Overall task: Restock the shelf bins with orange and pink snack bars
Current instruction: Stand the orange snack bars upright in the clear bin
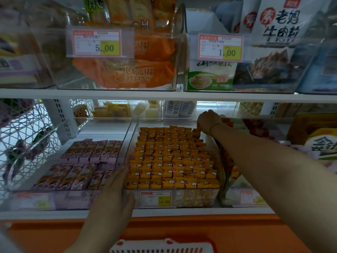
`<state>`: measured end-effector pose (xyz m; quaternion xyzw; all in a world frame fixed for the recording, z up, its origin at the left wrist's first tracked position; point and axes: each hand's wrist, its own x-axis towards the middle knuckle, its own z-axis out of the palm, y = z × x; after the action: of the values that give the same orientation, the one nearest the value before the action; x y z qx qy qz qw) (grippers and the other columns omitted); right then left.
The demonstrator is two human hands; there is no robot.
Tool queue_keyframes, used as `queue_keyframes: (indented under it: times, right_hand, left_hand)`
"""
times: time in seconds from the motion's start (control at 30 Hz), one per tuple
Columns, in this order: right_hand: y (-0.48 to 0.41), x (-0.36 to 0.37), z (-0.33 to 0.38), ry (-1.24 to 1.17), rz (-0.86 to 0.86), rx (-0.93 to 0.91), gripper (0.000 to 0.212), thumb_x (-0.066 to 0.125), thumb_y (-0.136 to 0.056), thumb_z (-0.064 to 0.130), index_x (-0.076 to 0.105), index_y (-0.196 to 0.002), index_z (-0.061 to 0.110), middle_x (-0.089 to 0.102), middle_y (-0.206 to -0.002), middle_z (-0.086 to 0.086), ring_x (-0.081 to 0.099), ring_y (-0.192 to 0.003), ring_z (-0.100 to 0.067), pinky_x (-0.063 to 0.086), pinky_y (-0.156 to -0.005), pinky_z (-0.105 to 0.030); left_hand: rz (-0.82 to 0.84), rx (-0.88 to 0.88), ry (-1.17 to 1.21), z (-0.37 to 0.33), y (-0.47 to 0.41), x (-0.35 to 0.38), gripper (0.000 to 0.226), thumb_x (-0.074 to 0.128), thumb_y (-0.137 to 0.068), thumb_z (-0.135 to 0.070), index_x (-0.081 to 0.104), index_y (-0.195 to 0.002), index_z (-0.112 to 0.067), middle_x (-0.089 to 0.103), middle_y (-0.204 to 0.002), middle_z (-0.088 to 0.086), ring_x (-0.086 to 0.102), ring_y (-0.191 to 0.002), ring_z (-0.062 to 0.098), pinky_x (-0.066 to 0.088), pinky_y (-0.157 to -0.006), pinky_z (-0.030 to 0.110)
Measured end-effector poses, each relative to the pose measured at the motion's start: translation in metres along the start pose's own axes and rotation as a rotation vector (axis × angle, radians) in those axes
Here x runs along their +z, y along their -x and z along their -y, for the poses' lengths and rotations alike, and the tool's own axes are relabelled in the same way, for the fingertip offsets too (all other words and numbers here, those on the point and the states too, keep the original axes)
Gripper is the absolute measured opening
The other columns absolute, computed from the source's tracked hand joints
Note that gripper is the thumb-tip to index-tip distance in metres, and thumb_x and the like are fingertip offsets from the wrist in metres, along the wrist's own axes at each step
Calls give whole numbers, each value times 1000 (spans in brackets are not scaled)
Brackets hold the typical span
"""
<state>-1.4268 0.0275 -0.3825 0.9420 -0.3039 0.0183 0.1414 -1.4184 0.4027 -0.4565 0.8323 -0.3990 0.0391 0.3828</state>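
Orange snack bars (171,161) fill the middle bin (200,198). At its rear right corner the right hand (207,121) curls onto one bar, grip unclear. The flat-fingered left hand (116,189) braces the front left corner. Pink snack bars (87,161) sit front-only, so restocking likely remains.

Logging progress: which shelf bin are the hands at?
The orange-bar bin, right of the pink-bar bin: left hand at its front-left corner, right hand back-right.

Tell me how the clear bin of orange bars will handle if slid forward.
Probably heavy for its size: the clear bin is packed edge to edge with orange snack bars. Its walls look rigid, so it should slide rather than flex. Smooth plastic may slip in a grip; tipping would likely spill the loose bars.
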Motion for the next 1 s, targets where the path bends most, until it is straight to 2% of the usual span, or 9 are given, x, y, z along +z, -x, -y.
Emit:
queue_keyframes:
  times: [0.27,0.43,0.53,0.67,0.73,0.8,0.83,0.93,1.0]
  right_hand:
    - [26,-26,5,66,-86,-42,27,50,-91,6,56,-117,1,48,-123,-17,48,-112,-33,37,-94,-40]
    - [78,-54,13,24,-193,-166,35,43,-90,4,48,-124,1,49,-121,-20,53,-104,-33,33,-74,-34]
    - [121,-66,26,-60,-298,-196,32,43,-89,5,49,-121,1,54,-115,-20,56,-98,-33,28,-68,-30]
    - [172,-81,47,-588,-477,-157,13,43,-98,14,53,-101,7,58,-78,-6,52,-64,-17,30,-51,-19]
    - [187,-85,58,-965,-331,-94,12,46,-98,15,54,-90,11,59,-72,-6,53,-58,-13,40,-49,-15]
    - [194,-82,69,-1323,-120,-49,16,49,-96,14,55,-82,14,66,-83,-13,65,-70,-20,56,-66,-29]
    - [196,-80,73,-1468,-34,-29,18,49,-96,13,55,-80,13,68,-86,-14,67,-75,-23,58,-71,-34]
    - [200,-75,79,-1660,93,32,17,47,-98,9,54,-82,7,67,-83,-13,67,-69,-22,56,-61,-22]
    - [200,-71,79,-1699,102,65,16,47,-97,7,53,-83,5,66,-83,-14,66,-66,-20,57,-60,-22]
  left_hand:
    - [27,-26,-25,-8,2,0,63,52,-93,-18,24,-148,-29,23,-153,-12,20,-135,-1,25,-106,21]
    - [24,-9,-24,-18,5,-4,62,53,-92,-18,26,-148,-26,24,-153,-11,21,-135,-1,22,-108,18]
    - [-4,-15,53,-30,10,-9,58,56,-91,-19,34,-144,-28,30,-149,-14,32,-134,5,30,-109,25]
    - [50,-215,404,-50,12,-15,49,65,-87,-26,48,-133,-30,50,-130,-14,50,-110,0,39,-94,23]
    - [100,-332,616,-54,11,-19,55,74,-75,-38,55,-126,-25,59,-121,-10,56,-103,2,43,-87,23]
    - [152,-432,772,-54,8,-23,66,84,-58,-47,63,-115,-20,68,-110,-3,66,-96,10,51,-82,27]
    - [169,-482,842,-53,8,-25,61,86,-57,-40,65,-109,-16,71,-104,3,69,-91,16,56,-80,30]
    - [213,-597,1025,-55,9,-32,22,66,-80,-12,65,-101,-5,74,-91,13,72,-81,23,60,-69,28]
    - [206,-657,1112,-53,9,-36,16,49,-94,-7,64,-99,-2,74,-88,15,72,-80,24,60,-66,29]
